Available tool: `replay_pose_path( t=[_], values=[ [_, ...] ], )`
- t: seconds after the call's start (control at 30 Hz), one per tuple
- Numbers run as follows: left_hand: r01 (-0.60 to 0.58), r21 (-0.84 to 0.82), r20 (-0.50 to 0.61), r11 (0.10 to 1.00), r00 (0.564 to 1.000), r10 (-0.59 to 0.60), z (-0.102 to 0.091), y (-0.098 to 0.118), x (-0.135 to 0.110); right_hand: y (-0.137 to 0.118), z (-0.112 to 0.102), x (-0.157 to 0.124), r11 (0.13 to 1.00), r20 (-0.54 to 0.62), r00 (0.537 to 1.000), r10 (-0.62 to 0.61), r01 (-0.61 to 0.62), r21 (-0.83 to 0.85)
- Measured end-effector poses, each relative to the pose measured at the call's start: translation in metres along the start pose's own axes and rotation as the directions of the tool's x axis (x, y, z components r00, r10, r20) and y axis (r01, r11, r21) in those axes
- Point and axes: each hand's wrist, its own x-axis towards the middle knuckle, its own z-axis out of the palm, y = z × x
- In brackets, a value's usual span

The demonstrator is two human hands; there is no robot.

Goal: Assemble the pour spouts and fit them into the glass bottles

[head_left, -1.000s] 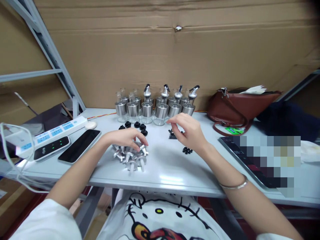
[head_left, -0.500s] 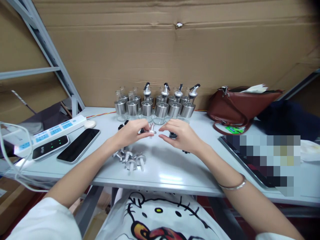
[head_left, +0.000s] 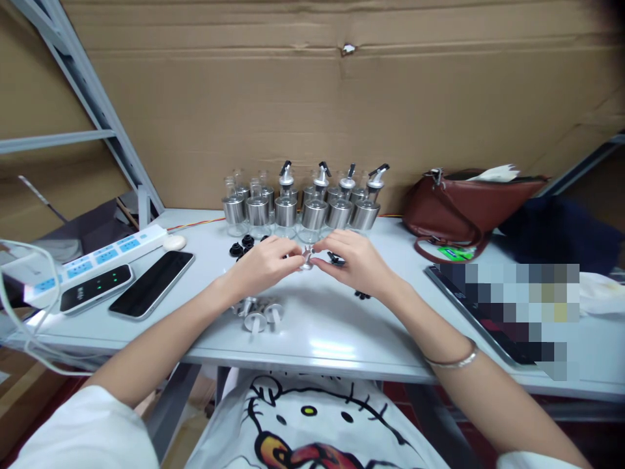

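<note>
My left hand (head_left: 266,266) is closed, pinching a small silver pourer spout (head_left: 307,258) between thumb and fingers. From the other side, my right hand (head_left: 355,262) meets it, its fingertips closed around the same spout. A black flip cap (head_left: 336,258) shows in the gap between my right thumb and fingers; whether it lies on the table or rests in the hand I cannot tell. Below my left forearm sits a pile of silver pourer spouts (head_left: 256,320). Black stoppers (head_left: 236,249) lie behind my left hand, and small black parts (head_left: 362,295) beside my right wrist.
Glass bottles with steel sleeves (head_left: 315,212) stand in rows at the back, several topped with pourers. Leftward are a phone (head_left: 152,284), a black device (head_left: 96,288) and a power strip (head_left: 105,257). A brown bag (head_left: 469,212) and a blurred tablet-like object (head_left: 481,319) lie right.
My hands have come together, so my right fingertips now meet the spout in my left hand. The spout has shifted slightly right and turned.
</note>
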Motion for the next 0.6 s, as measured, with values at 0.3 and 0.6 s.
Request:
replay_pose_path(
  t=[0.3, 0.6],
  values=[
    [-0.022, -0.042, -0.065, 0.999, 0.998, 0.020, -0.0005, 0.0023, 0.0016, 0.0000, -0.0007, 0.0000, 0.998, -0.025, 0.999, 0.027, -0.025, 0.064],
    [-0.032, -0.177, -0.010, 0.984, 0.999, 0.031, 0.0087, 0.0038, 0.0017, -0.0034, -0.0055, 0.0016, 0.929, -0.072, 0.970, 0.233, -0.200, 0.313]
  ],
)
